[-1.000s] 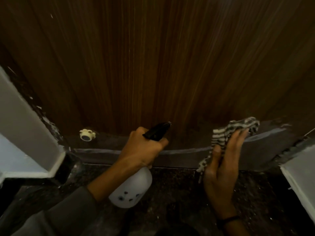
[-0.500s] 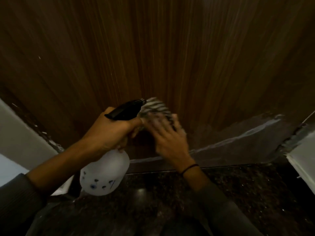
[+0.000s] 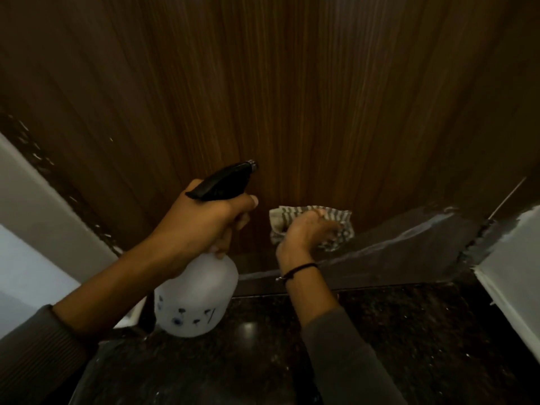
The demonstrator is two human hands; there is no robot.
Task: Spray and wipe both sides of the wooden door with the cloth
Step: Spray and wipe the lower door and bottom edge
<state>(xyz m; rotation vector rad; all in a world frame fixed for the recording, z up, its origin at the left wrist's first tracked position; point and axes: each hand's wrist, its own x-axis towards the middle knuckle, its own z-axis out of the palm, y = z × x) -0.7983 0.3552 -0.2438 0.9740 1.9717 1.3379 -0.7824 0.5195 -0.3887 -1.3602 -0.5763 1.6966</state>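
The dark wooden door (image 3: pixel 292 97) fills the upper part of the head view, its grain running vertically. My left hand (image 3: pixel 204 223) grips the neck of a white spray bottle (image 3: pixel 195 299) with a black trigger head (image 3: pixel 225 182), its nozzle close to the door. My right hand (image 3: pixel 306 232) presses a grey-and-white striped cloth (image 3: pixel 342 223) against the lower door, just right of the bottle. The fingers lie over the cloth and hide its middle.
A grey strip (image 3: pixel 394 252) runs along the door's bottom. Below it lies a dark speckled stone floor (image 3: pixel 409 331). White wall edges stand at the left (image 3: pixel 35 206) and at the right (image 3: pixel 514 276), with rough dark frame borders beside them.
My right hand has slid the cloth rightward and down the door from beside the spray head. The bottle in my left hand stays near the door; the camera has shifted.
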